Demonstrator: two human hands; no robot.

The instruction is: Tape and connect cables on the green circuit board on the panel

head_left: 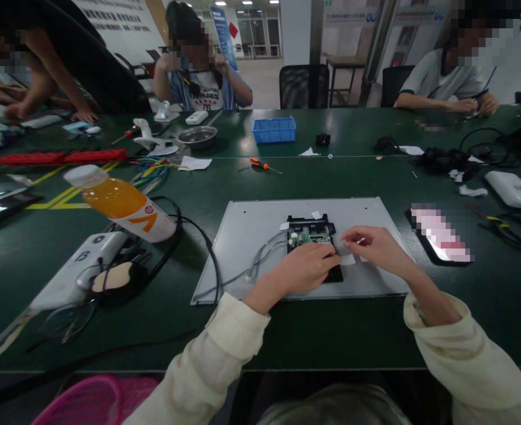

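Observation:
A black frame with a green circuit board [310,237] lies on a light grey panel [243,227]. Over the lower part of that frame rests my left hand [307,267], fingers bent together; whatever they may grip is hidden. Just right of the frame, my right hand [371,247] has its thumb and forefinger pinched near a small white piece, too small to make out. Below these fingers a white strip [347,260] lies beside the frame. Grey cables [260,255] run from the board's left side across the panel. Two small white pieces sit at the frame's top edge.
An orange drink bottle [123,203] leans over cables and a white power bank [83,268] at left. A phone [440,235] lies right of the panel. Beyond are an orange screwdriver [260,164], a blue basket [274,130] and a metal bowl [197,137]. Several people are across the table.

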